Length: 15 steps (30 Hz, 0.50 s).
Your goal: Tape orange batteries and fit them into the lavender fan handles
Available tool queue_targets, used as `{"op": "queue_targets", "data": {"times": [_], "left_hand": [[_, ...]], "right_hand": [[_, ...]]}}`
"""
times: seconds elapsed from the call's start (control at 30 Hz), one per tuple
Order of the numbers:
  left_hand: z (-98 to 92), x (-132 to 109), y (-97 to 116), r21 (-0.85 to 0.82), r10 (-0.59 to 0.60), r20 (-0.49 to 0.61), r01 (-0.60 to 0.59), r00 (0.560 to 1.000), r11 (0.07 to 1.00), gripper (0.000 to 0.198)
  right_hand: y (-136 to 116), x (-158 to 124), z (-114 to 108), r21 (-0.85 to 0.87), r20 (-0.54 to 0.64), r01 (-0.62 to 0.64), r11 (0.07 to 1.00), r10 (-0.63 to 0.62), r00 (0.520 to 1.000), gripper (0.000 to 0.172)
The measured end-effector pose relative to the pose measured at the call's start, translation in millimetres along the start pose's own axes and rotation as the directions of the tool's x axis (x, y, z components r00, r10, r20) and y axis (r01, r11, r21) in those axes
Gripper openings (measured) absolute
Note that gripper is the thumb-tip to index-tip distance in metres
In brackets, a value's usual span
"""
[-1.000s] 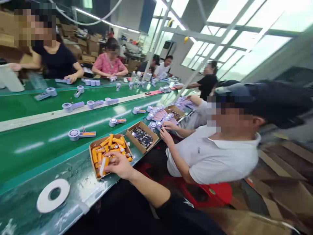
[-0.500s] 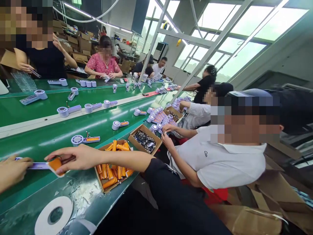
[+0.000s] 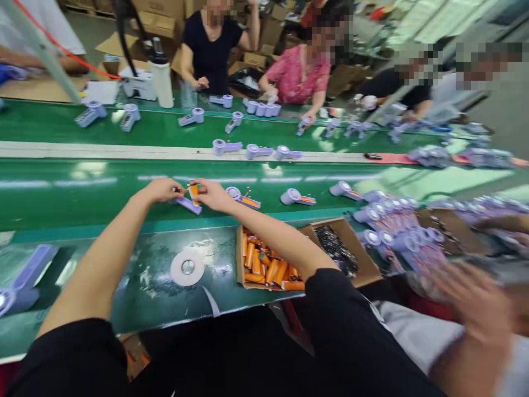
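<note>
Green belting covers the surface (image 3: 82, 193), running left to right in two lanes split by a pale strip (image 3: 103, 150); a darker, scuffed green edge strip (image 3: 136, 286) lies nearest the person. Head view, the only one: left hand (image 3: 159, 190) and right hand (image 3: 212, 194) meet over the near lane, fingers of both pinched onto one lilac fan handle (image 3: 188, 205), with an orange battery (image 3: 194, 192) held between the two hands at its upper end. The handle lies on the belt just short of the edge strip. Open belt to the left of the hands; to the right, close by, lie another fan unit (image 3: 243, 197) with orange showing in its handle and a further one (image 3: 295, 197). On the edge strip, between the forearms, sits a white tape roll (image 3: 187, 268). Just right of it, under the right forearm, an open cardboard box (image 3: 240, 259) holds orange batteries lying loose in a heap. Beside that, touching or nearly so, a second cardboard box (image 3: 351, 242) holds small dark parts, too small to identify. Beyond it a crowded cluster of lilac fans (image 3: 397, 231). At far left on the edge strip, one more lilac fan part (image 3: 25, 278). A blurred hand of a neighbouring person (image 3: 471, 298) at lower right. Across the far lane, seated people work at more fan units.
</note>
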<state>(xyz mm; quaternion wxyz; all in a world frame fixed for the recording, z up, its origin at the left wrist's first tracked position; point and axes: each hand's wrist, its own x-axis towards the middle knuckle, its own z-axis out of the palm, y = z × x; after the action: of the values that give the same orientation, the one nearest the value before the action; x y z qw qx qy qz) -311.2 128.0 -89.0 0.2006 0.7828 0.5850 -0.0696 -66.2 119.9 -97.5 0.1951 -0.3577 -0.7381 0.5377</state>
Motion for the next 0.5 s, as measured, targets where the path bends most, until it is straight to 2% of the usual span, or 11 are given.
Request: {"op": "queue_targets", "data": {"times": [0.1, 0.2, 0.3, 0.43, 0.5], "left_hand": [[6.3, -8.7, 9.3, 0.003, -0.07, -0.089, 0.071, 0.994, 0.997, 0.034], [12.5, -11.1, 17.7, 0.003, -0.076, -0.115, 0.077, 0.991, 0.997, 0.032], [16.0, -8.1, 22.4, -0.013, -0.078, -0.119, 0.077, 0.99, 0.997, 0.029], [16.9, -3.9, 26.9, -0.04, -0.074, -0.131, 0.07, 0.989, 0.997, 0.029], [16.5, -3.3, 30.2, -0.048, -0.065, -0.138, 0.059, 0.988, 0.997, 0.029]], "right_hand": [[-1.9, -4.2, 7.4, -0.192, -0.004, 0.028, 0.981, -0.03, 1.0, 0.056], [-6.4, -7.1, 11.7, -0.417, -0.013, 0.03, 0.909, -0.039, 0.999, 0.05], [-8.9, -9.1, 13.4, -0.57, 0.018, -0.005, 0.821, 0.019, 1.0, 0.052], [-10.4, -12.4, 15.1, -0.745, -0.028, -0.095, 0.661, 0.111, 0.993, 0.058], [-11.6, -14.9, 15.2, -0.786, -0.022, -0.098, 0.611, 0.131, 0.991, 0.061]]}}
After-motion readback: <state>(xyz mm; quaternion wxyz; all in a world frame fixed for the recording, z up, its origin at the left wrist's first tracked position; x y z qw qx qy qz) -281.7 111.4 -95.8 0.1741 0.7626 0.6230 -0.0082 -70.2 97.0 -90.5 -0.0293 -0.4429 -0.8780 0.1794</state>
